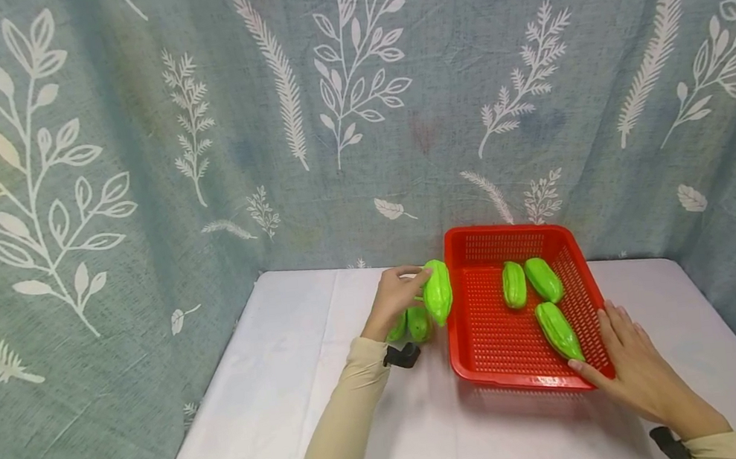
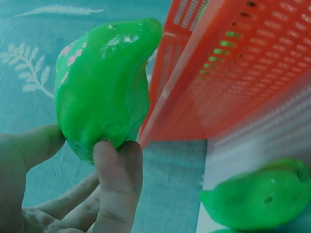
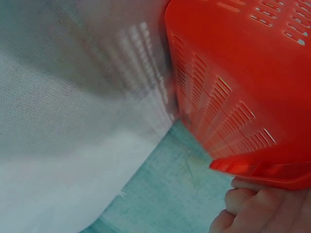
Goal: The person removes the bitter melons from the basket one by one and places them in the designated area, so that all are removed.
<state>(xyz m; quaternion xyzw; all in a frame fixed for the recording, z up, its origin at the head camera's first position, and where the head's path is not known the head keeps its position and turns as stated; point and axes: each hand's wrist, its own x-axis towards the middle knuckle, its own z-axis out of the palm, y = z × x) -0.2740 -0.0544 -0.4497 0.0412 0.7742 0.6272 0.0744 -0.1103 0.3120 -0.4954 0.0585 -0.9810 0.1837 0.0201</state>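
A person's left hand (image 1: pixel 394 298) is pinching a bright green ridged fruit (image 1: pixel 438 293) just right of the frame's centre, in its lower half. In the left wrist view, the thumb and fingertips are pressing on one end of it while the rest is sticking up free, glossy and bent toward its tip. The fruit is hovering at the left edge of a red basket (image 1: pixel 487 337); I can't tell whether the two are touching.

The right hand (image 1: pixel 638 366), at the lower right of the frame, is resting on the basket's near right corner. Its fingers are lying fairly straight along the outside, and the thumb is standing apart from them, reaching over the near rim.

Inside the basket, three more green fruits are lying toward the right: an upright one (image 1: pixel 514 285), a slanted one (image 1: pixel 544 280) beside it, and a longer one (image 1: pixel 558 331) below, pointing its end at the right thumb. Under the left hand, two loose green fruits (image 1: pixel 420 323) are sitting on the white tablecloth (image 1: pixel 277 388), partly hidden.

Pale sleeves (image 1: pixel 344 419) are covering both forearms, with a black band (image 1: pixel 401 356) showing at each wrist. A grey-blue curtain (image 1: pixel 229 124) with white leaf prints is filling the upper frame.
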